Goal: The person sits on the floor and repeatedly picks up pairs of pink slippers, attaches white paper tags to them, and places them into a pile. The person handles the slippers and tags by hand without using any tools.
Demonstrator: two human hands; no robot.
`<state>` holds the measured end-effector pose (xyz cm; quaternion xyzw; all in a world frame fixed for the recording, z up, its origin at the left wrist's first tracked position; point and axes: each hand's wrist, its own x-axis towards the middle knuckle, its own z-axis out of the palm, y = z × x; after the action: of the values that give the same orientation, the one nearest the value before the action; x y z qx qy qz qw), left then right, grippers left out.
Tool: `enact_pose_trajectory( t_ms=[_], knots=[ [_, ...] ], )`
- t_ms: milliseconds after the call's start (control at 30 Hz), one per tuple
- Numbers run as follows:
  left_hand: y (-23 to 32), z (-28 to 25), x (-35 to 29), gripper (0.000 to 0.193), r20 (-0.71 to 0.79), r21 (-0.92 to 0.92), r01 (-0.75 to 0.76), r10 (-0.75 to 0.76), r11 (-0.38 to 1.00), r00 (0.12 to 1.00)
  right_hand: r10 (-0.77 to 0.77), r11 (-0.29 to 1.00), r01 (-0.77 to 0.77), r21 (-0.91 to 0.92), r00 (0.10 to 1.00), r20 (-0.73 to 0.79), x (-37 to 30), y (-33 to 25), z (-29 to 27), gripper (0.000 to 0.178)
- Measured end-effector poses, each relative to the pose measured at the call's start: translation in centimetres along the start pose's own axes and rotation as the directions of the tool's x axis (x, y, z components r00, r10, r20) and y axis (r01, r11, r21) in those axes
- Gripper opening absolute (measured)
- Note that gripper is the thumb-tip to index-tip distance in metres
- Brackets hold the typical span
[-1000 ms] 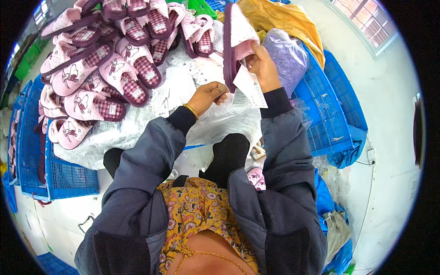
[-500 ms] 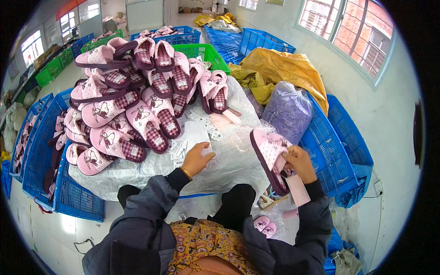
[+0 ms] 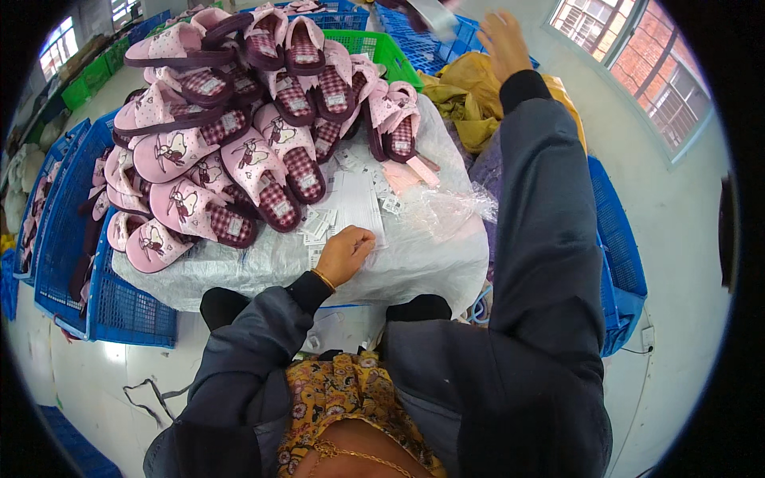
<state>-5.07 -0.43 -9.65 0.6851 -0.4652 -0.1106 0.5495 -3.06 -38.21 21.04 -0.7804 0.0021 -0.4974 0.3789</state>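
At the top edge, a blurred pair of slippers (image 3: 416,11) with a pale tag (image 3: 437,17) is in the air. My right hand (image 3: 505,46), arm stretched far forward, is apart from it with fingers spread and nothing in them. My left hand (image 3: 344,253) rests on the plastic-covered table (image 3: 279,267), fingers curled in; what they may hold is hidden. Beside it lie a stack of white cards (image 3: 356,209) and small printed labels (image 3: 317,226). A heap of pink slippers (image 3: 179,155) with dark soles and checked insoles covers the table's left. One tagged pair (image 3: 394,119) sits at its right end.
Blue crates (image 3: 134,307) flank the table's left; another (image 3: 621,239) stands on the right. Behind the heap is a green crate (image 3: 374,49). Yellow sacks (image 3: 470,88) lie far right. Crumpled clear plastic (image 3: 446,211) and pink tags (image 3: 410,174) rest on the table.
My right arm has swung from the table's right front to far ahead, and the slippers have left my right hand. My left hand's fingers have drawn in. The view has shifted.
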Motion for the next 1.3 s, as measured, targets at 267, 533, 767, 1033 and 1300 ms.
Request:
enact_pose_trajectory(
  t_ms=[267,533,767,1033,1300],
  knots=[
    [-1.1,-0.1,-0.5,0.016,-0.057,-0.013,0.003,-0.004,1.000,0.998,0.478,0.827,-0.535,0.171,0.830,0.286,-13.7,2.5,9.9,0.031],
    [-0.5,-0.4,-0.3,0.018,0.002,-0.066,0.000,0.000,0.998,1.000,0.437,0.814,-0.511,0.277,0.852,0.290,-11.5,-0.7,18.2,0.021],
    [-0.8,-0.9,-0.2,0.019,0.032,-0.003,-0.064,0.064,0.998,0.997,0.022,0.999,-0.028,0.021,0.970,0.244,-4.2,-4.0,27.2,0.058],
    [-1.6,-0.5,-0.6,0.019,0.019,-0.053,-0.106,0.108,0.993,0.994,-0.008,0.950,0.085,-0.301,0.969,0.249,0.2,-0.9,35.2,0.073],
    [-1.7,-0.6,-0.5,0.020,0.040,-0.115,-0.069,0.074,0.991,0.996,-0.138,0.838,0.093,-0.537,0.990,-0.044,0.9,-0.2,36.7,0.025]
  ],
)
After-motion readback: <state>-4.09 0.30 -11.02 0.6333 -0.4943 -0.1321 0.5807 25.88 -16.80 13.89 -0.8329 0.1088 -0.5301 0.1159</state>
